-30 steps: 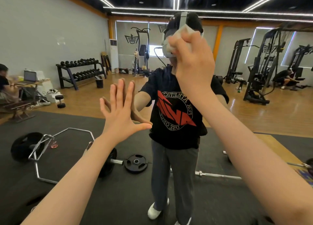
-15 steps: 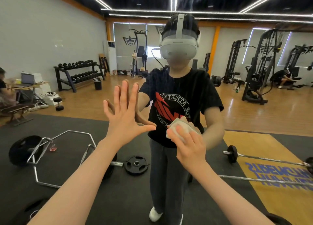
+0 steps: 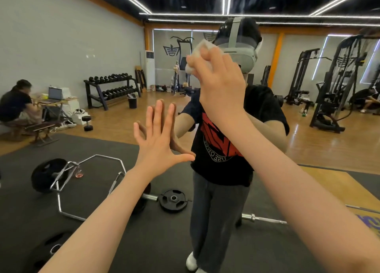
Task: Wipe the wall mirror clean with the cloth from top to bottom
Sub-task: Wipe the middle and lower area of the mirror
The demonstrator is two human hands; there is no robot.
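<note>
A crumpled white cloth [image 3: 198,52] is gripped in the curled fingers of the right hand [image 3: 221,81] and pressed against the wall mirror [image 3: 82,46], high up near its top. The left hand [image 3: 158,143] is held flat, fingers spread, against the glass lower down. A reflected gym is shown behind.

Your L hand [image 3: 159,143]: fingers straight, spread, palm fwd, arm extended. Your R hand [image 3: 221,83]: raised higher, fingers curled tight.
</note>
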